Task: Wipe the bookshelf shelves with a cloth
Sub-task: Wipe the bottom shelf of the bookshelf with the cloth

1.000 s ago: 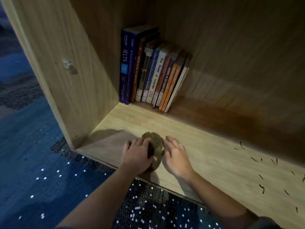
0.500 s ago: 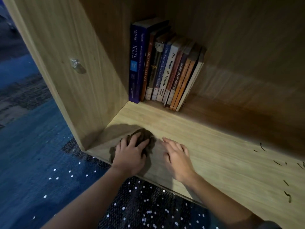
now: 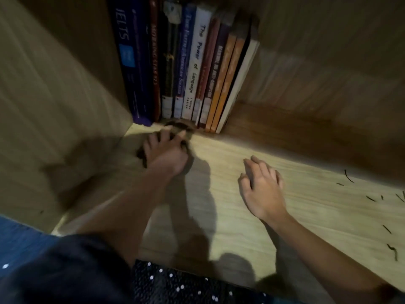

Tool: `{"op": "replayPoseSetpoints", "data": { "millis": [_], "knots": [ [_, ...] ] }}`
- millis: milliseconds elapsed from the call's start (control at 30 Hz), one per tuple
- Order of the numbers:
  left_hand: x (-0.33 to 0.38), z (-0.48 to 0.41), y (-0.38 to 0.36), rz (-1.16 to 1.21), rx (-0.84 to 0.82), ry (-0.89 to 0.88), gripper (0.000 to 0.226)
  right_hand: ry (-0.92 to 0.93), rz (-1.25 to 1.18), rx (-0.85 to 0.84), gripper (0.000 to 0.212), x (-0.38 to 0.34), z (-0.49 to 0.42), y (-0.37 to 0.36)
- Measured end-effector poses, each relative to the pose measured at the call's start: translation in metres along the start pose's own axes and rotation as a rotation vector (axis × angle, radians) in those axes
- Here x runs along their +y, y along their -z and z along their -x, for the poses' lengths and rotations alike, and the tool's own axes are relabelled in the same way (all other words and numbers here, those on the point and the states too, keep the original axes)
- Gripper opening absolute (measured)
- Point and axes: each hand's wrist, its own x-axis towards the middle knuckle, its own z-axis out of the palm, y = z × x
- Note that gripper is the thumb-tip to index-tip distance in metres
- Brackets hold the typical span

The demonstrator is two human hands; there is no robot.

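Pressing cloth [image 3: 141, 154] just beside books [image 3: 192, 69]: left hand [image 3: 166, 152].

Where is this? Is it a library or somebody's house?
Probably a reading room, study or small library, though I cannot tell which. Language and exam books stand in a row inside a wooden bookshelf, and blue carpet covers the floor beside it.

A dark brown cloth [image 3: 176, 125] is seen bunched on the pale wooden shelf [image 3: 306, 205], laid near its back left corner
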Motion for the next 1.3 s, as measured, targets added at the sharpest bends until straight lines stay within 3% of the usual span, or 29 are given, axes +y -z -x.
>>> {"op": "replayPoseSetpoints", "data": {
  "millis": [200,333,467,633,900,1000,1067,1200,1300],
  "knots": [
    [0.036,0.021,-0.012,-0.037,-0.119,-0.421,0.045,-0.006,-0.029,0.002,0.049,0.0,-0.001,0.0],
    [0.01,0.001,-0.001,0.102,-0.093,-0.214,0.044,-0.01,-0.044,0.006,0.045,0.001,0.0,0.001],
    [0.034,0.002,-0.012,0.078,-0.013,-0.089,0.044,-0.009,-0.068,-0.022,0.045,0.002,-0.003,0.001],
    [0.089,0.034,-0.022,0.055,-0.113,-0.23,0.045,-0.142,-0.651,0.014,0.036,0.017,0.001,0.029],
    [0.12,0.127,-0.027,0.077,-0.368,-0.717,0.042,-0.091,-0.303,-0.062,0.041,0.082,0.088,0.083],
    [0.099,0.138,-0.017,0.107,-0.365,-0.809,0.039,-0.03,-0.194,-0.097,0.042,0.087,0.103,0.096],
    [0.076,0.129,-0.01,0.052,-0.288,-0.733,0.039,0.006,-0.12,-0.132,0.044,0.087,0.109,0.1],
    [0.016,0.106,0.008,-0.052,-0.143,-0.238,0.043,0.056,-0.088,-0.157,0.044,0.076,0.115,0.096],
    [0.02,0.113,0.005,-0.098,-0.129,-0.184,0.044,0.144,-0.065,-0.192,0.045,0.061,0.11,0.087]
  ]
}}
